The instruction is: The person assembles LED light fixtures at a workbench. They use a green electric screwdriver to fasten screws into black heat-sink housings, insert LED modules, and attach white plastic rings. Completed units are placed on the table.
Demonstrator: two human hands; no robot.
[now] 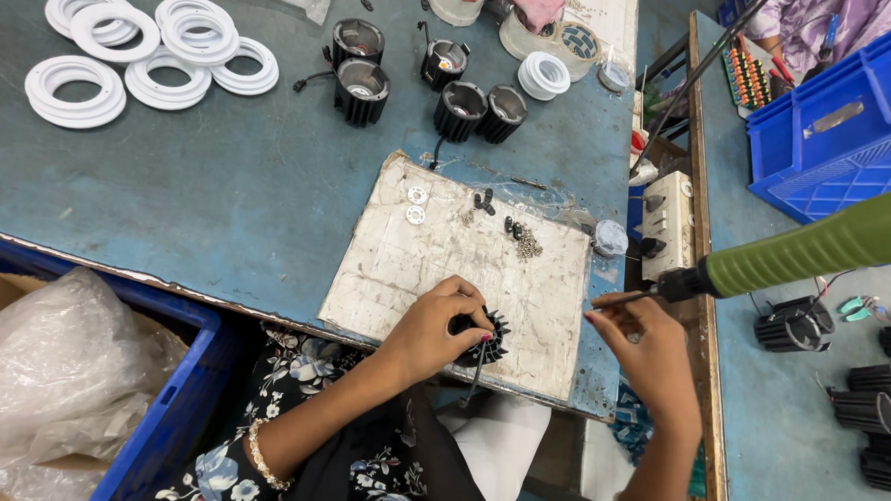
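Left hand: the left hand (432,330) is curled over a black finned heat-sink housing (486,340) at the near edge of a worn white board (435,265); its grip is closed round the housing, pressing it down on the board
Right hand: the right hand (642,344) hovers just right of the housing, thumb and forefinger pinched together; whether they hold something small I cannot tell; the fingertips sit at the bit of a green powered screwdriver (816,245) that slants in from the upper right
Step in hand: by my reading, fastening work on the housing; one hand steadies the part while the other is at the driver's tip
Next move: it would call for the driver tip to be lined up squarely over the housing while the left hand keeps the part from turning; a slip could scatter the fastener
Loose parts: small dark screws (522,239) and two pale washers (416,205) lie on the far part of the board, apart from the housing
Bench: a scuffed blue-grey bench (218,190); white plastic rings (134,52) in loose stacks at far left; more black housings (423,79) clustered at far centre, some with wires; rolls of tape (560,40) behind them
Room: a blue crate (837,117) at upper right; another row of black finned housings (875,385) on a neighbouring bench at right; a switch box (667,220) between the benches; a clear plastic bag (60,364) in a blue bin at lower left; another person's sleeve (811,21) shows at the far right corner
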